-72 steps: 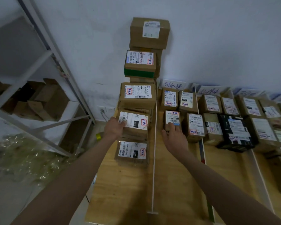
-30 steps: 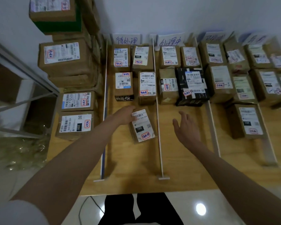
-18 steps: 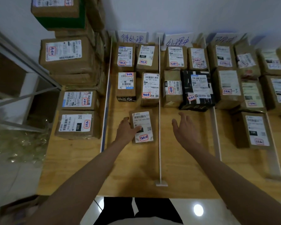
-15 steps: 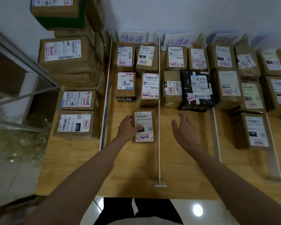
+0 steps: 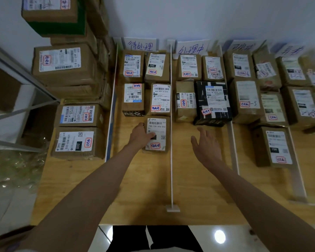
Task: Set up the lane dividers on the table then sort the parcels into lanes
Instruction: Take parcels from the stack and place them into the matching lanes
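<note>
**Dividers up, lanes filling, a stack left to sort**

The lane dividers stand on the desk (image 5: 145, 193): one white divider (image 5: 171, 124) runs from the back wall to the front edge, with others to its left (image 5: 111, 113) and right (image 5: 234, 151), so that part of the task looks done. Handwritten lane signs (image 5: 141, 45) lean against the wall behind each lane.

The left hand (image 5: 141, 138) grips a small parcel (image 5: 157, 134) by its left edge, thumb across the label; the parcel lies flat on the desk in the leftmost lane, just in front of two rows of parcels already placed (image 5: 146, 82) and close beside the divider. Placement looks nearly complete, with only the release left. The right hand (image 5: 205, 146) hovers released over the next lane, fingers spread, holding nothing.

The lanes to the right also hold sorted parcels (image 5: 213, 101). Left of the lanes, unsorted boxes (image 5: 75, 122) remain stacked at the desk's edge, so several more sorting trips seem to be needed.
</note>
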`<state>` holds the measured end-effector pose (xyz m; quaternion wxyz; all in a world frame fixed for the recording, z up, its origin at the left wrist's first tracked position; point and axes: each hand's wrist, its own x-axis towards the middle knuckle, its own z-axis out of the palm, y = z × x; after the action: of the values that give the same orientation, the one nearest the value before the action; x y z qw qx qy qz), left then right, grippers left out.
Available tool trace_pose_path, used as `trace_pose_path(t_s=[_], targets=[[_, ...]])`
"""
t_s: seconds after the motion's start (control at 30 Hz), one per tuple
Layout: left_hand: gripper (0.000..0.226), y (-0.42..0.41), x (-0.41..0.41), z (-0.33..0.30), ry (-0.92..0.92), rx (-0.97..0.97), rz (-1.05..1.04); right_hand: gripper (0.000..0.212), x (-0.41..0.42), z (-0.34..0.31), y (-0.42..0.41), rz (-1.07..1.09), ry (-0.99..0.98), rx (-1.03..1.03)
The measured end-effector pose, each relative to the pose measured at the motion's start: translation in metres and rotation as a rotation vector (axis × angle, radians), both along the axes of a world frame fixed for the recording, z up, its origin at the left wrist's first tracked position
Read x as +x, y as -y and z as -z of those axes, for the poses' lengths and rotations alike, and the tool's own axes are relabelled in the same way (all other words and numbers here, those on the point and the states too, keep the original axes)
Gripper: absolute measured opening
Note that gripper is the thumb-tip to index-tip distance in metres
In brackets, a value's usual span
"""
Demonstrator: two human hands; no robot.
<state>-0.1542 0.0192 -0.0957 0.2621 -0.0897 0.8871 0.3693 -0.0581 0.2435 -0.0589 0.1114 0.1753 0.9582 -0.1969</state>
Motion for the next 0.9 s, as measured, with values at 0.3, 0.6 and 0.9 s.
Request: trace_pose_path(t_s=[0.3,0.6,0.9], targets=[[0.048,-0.004,-0.005,0.005,-0.017,-0.024,0.0,0.048,0.0,-0.002,0.001,-0.034,-0.019,0.042],[0.055,0.033,0.013,-0.047,-0.429,-0.36,0.249,0.045,-0.011,-0.029,0.018,-0.106,-0.141,0.111],[0.058,0.144,0.054,-0.08,-0.497,-0.589,0.186,0.049,-0.027,-0.052,0.088,-0.255,-0.214,0.102]])
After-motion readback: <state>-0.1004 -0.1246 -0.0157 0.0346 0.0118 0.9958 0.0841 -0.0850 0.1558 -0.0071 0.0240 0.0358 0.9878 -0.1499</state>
